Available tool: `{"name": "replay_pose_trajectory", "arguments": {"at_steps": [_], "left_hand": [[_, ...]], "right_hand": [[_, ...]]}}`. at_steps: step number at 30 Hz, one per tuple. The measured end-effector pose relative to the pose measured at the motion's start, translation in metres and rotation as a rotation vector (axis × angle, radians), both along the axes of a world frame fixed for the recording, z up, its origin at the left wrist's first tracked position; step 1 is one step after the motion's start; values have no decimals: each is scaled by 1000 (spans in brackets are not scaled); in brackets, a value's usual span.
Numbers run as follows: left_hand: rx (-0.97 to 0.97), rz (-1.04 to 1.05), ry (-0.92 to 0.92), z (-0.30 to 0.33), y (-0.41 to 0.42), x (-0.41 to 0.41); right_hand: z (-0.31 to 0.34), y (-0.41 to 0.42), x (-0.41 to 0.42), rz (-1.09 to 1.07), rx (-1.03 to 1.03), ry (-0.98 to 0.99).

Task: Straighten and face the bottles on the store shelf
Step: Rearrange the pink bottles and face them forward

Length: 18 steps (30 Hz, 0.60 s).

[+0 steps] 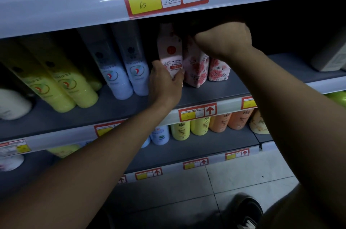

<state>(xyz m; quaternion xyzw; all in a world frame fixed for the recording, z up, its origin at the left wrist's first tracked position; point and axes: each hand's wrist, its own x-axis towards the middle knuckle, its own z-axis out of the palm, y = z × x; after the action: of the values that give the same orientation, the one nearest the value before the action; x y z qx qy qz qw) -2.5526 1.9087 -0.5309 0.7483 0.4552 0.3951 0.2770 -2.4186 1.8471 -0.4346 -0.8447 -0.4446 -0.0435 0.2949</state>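
Left fingers (177, 75) wrapped round the foot of the pink Camellia bottle (170, 51), thumb on its near left edge, label turned outward. Right fingers hidden behind the knuckles, closed over the top of the flowered bottle (195, 67) just beside it; whether clamped on the cap or only pressing cannot be told. Left hand (164, 82) low on the shelf board (206, 90), palm angled up toward the bottle; right hand (224, 39) higher, fisted, back of the hand toward the camera, tucked under the upper shelf rail (74, 4). Both forearms stretched up and forward from the bottom corners, left wrist bent slightly back, right wrist cocked downward. Camellia bottle upright and apparently faced; flowered bottle touching it and leaning a little, so probably mid-adjustment. A second flowered bottle (219, 70) just to the right, set further back, likely due to be pulled forward. Blue bottles (129, 77) and yellow bottles (74, 88) to the left standing in rows with labels out, seemingly already neat, though lens tilt makes it hard to judge. Shelf to the right of the flowered pair mostly bare. Task judged partway: pink group in hand, rest of that group left.
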Motion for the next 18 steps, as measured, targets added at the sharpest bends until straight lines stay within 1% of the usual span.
{"name": "replay_pose_trajectory", "arguments": {"at_steps": [2, 5, 9, 11, 15, 18], "left_hand": [[1, -8, 3, 0, 0, 0], [0, -17, 10, 0, 1, 0], [2, -13, 18, 0, 2, -1], [-1, -11, 13, 0, 2, -2], [-2, -18, 11, 1, 1, -4], [-14, -17, 29, 2, 2, -4]], "right_hand": [[1, 1, 1, 23, -23, -12], [-3, 3, 1, 38, 49, -6], [-10, 7, -4, 27, 104, -85], [-10, 7, -3, 13, 134, -73], [-9, 4, -2, 50, 71, -77], [-9, 4, -2, 35, 104, -109]]}}
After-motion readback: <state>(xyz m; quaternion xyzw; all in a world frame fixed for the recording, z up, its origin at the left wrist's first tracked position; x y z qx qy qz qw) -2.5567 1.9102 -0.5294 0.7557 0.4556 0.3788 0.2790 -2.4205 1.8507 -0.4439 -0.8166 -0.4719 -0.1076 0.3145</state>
